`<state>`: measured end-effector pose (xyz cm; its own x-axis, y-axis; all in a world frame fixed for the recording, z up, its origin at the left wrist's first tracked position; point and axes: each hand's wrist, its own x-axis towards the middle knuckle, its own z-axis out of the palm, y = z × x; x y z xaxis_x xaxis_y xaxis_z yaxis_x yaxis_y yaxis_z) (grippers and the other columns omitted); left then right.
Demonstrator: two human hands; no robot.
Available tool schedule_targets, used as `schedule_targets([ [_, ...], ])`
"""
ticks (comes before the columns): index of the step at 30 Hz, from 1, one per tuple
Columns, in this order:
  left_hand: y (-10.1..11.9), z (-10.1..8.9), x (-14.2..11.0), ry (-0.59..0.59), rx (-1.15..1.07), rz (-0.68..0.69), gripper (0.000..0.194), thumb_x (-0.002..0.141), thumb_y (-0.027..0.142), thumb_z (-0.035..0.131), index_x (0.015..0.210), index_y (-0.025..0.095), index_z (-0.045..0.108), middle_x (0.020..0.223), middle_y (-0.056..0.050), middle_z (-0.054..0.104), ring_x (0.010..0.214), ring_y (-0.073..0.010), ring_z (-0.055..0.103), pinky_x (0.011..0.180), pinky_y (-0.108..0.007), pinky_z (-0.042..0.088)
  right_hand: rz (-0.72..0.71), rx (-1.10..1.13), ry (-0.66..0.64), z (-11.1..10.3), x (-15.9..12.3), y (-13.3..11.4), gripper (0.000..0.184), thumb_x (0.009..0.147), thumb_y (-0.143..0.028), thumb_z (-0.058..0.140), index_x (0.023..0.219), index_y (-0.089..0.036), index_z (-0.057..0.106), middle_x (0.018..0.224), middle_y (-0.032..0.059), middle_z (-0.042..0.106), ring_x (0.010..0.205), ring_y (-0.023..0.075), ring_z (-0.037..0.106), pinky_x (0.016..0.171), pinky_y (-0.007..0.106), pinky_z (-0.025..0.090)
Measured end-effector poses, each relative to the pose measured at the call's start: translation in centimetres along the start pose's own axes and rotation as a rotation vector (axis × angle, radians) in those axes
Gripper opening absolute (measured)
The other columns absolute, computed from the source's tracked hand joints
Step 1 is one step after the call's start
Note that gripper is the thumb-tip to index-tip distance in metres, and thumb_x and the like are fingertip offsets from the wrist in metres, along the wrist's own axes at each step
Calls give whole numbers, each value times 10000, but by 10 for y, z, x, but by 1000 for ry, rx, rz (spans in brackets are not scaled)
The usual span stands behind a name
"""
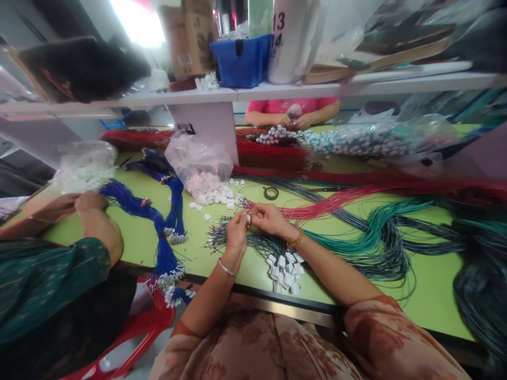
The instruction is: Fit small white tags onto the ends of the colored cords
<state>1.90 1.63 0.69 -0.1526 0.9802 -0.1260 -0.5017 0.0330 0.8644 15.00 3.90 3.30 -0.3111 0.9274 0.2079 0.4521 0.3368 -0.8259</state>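
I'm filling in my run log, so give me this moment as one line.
Left hand: pinching small white piece | Right hand: at it, grip unclear | Nearby: red wires, green wires, pile of white pieces

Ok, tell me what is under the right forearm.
Dark wires and green wires appear to run in under the right forearm near the wrist; white connectors show beside it. Whatever lies directly beneath is covered.

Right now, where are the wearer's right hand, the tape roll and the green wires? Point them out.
Right hand (270,218): head view, on the back of the hand.
Tape roll (271,198): head view, on the ring's near side.
Green wires (372,232): head view, midway along the bundle.
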Motion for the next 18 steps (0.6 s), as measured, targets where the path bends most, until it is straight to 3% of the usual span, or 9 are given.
schedule_targets([
  [5,1,-1,-1,0,10,-2,310,668,376,762,856,133,723,709,-20,641,590,-72,480,557,-203,362,-107,-46,-68,-7,-3,-5,180,800,-275,486,660,-163,503,578,-37,467,538,80,376,535,215,254],
  [10,-5,-2,0,-5,96,17,297,688,385,744,831,126,720,711,-26,640,589,-87,480,556,-216,363,-85,-94,-51,-4,-6,-4,206,789,-294,518,633,-164,483,565,-35,458,524,80,369,527,220,248],
  [12,-3,0,-5,9,169,72,267,724,386,714,820,136,718,714,-32,640,603,-103,496,582,-232,386,-77,-47,-78,-10,-5,-3,216,799,-313,518,649,-159,510,581,-28,477,539,85,385,529,219,262],
  [14,1,5,-17,11,288,219,230,779,366,669,863,159,721,788,-54,659,690,-135,548,672,-261,432,-58,51,-93,-24,0,-4,221,817,-324,500,696,-148,556,635,-9,531,581,95,428,550,216,303],
  [16,4,13,-35,-118,450,429,203,820,330,629,930,185,720,922,-88,673,863,-181,588,823,-307,448,-13,106,-48,-41,7,-8,243,825,-343,496,743,-135,590,696,11,577,628,105,463,581,217,339],
  [18,1,23,-55,-503,623,584,209,832,318,616,969,199,719,973,-108,677,947,-209,593,892,-344,447,7,72,-59,-52,16,-14,245,815,-343,509,752,-125,604,693,10,582,629,105,463,585,215,342],
])
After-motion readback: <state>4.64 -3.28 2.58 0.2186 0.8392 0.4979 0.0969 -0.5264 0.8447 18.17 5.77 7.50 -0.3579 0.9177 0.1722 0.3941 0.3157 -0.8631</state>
